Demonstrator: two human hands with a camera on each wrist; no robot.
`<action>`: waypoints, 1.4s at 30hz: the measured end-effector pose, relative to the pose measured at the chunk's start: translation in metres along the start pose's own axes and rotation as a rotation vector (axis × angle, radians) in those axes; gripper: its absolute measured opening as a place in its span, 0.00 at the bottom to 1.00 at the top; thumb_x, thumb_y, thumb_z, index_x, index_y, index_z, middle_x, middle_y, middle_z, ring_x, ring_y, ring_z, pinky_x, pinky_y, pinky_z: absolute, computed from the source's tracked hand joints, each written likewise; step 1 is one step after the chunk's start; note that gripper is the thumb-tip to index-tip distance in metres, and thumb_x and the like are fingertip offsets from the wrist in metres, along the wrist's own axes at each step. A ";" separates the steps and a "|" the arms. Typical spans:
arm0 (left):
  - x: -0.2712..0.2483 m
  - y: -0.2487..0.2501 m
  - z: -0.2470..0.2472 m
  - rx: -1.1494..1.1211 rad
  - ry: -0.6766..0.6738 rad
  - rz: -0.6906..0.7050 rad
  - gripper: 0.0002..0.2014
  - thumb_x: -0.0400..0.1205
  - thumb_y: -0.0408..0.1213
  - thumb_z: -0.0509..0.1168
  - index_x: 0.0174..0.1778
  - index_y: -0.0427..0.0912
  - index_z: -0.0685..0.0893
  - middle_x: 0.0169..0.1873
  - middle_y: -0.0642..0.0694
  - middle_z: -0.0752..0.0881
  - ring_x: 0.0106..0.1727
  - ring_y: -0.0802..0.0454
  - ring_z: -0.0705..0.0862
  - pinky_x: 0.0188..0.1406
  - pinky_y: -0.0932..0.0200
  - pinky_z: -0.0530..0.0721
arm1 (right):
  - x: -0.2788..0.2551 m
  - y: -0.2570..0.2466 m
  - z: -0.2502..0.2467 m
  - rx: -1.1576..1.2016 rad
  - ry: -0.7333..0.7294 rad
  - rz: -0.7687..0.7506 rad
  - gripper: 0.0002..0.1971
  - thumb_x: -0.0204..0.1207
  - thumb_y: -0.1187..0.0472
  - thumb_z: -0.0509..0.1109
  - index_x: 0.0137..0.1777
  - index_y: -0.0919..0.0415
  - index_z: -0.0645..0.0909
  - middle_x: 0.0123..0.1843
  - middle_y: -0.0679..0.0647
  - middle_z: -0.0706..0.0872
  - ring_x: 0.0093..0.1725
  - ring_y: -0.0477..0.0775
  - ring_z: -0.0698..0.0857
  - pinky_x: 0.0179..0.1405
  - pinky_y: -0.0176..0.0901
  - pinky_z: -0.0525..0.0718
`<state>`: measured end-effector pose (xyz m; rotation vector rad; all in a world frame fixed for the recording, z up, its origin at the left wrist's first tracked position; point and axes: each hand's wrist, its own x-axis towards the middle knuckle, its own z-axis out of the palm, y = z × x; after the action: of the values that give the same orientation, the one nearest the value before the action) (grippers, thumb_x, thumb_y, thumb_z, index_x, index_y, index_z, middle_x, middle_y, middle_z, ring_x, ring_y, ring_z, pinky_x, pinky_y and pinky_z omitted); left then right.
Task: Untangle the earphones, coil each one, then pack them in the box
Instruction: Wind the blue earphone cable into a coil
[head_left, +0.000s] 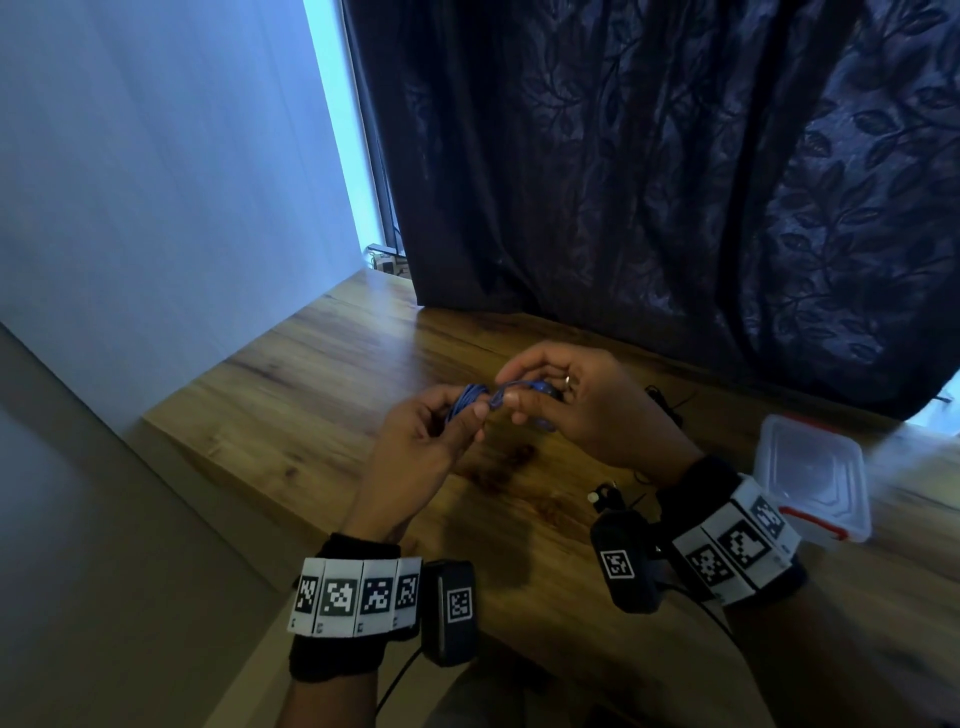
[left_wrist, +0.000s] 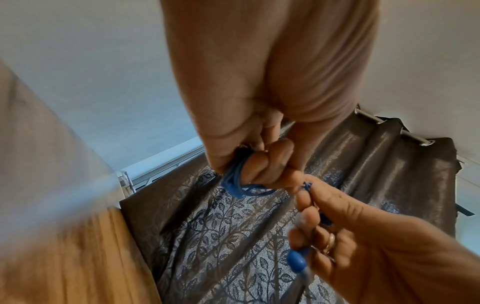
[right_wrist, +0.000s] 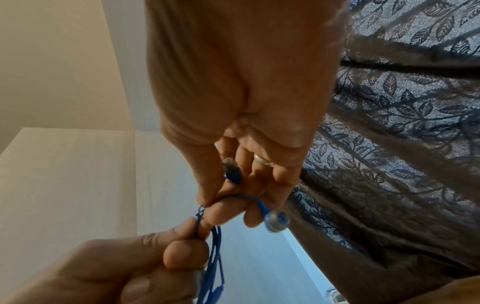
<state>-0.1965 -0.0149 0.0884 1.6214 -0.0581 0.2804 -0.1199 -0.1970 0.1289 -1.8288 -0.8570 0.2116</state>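
Both hands raised above wooden surface (head_left: 322, 395), left hand (head_left: 415, 447) beside right hand (head_left: 587, 405), fingertips meeting. Blue earphone cable (head_left: 475, 397) bundled between them. Clear plastic box with red-trimmed lid (head_left: 815, 478) on surface, right of right wrist. Black earphones (head_left: 605, 496) on surface below right hand. Dark leaf-patterned curtain (head_left: 675, 156) behind surface; pale wall (head_left: 156, 182) left.

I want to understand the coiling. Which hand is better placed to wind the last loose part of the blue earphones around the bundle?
Probably the right hand: it pinches the free end of the blue earphones, earbud hanging loose. The left hand grips the coiled bundle, serving as anchor.
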 end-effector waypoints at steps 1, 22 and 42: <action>0.000 0.000 0.000 0.009 0.013 -0.002 0.10 0.81 0.40 0.67 0.53 0.38 0.87 0.31 0.52 0.85 0.33 0.63 0.81 0.33 0.69 0.77 | 0.000 0.001 0.001 0.005 0.002 0.002 0.07 0.80 0.67 0.74 0.57 0.61 0.85 0.48 0.55 0.91 0.43 0.45 0.91 0.47 0.37 0.89; 0.001 0.003 0.007 0.238 0.212 0.087 0.07 0.86 0.35 0.65 0.46 0.52 0.84 0.32 0.53 0.86 0.34 0.65 0.84 0.34 0.73 0.80 | -0.008 -0.001 0.027 -0.054 0.265 -0.031 0.04 0.79 0.67 0.75 0.51 0.61 0.88 0.38 0.55 0.91 0.33 0.56 0.89 0.33 0.49 0.88; -0.002 0.005 0.005 0.161 0.174 0.075 0.06 0.86 0.34 0.65 0.47 0.48 0.85 0.37 0.44 0.88 0.38 0.61 0.86 0.36 0.72 0.83 | -0.011 -0.005 0.031 -0.013 0.160 0.096 0.13 0.81 0.65 0.74 0.64 0.59 0.86 0.58 0.48 0.90 0.55 0.41 0.91 0.55 0.33 0.87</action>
<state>-0.1992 -0.0203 0.0928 1.7505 0.0377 0.4934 -0.1462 -0.1802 0.1176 -1.8727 -0.6620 0.1189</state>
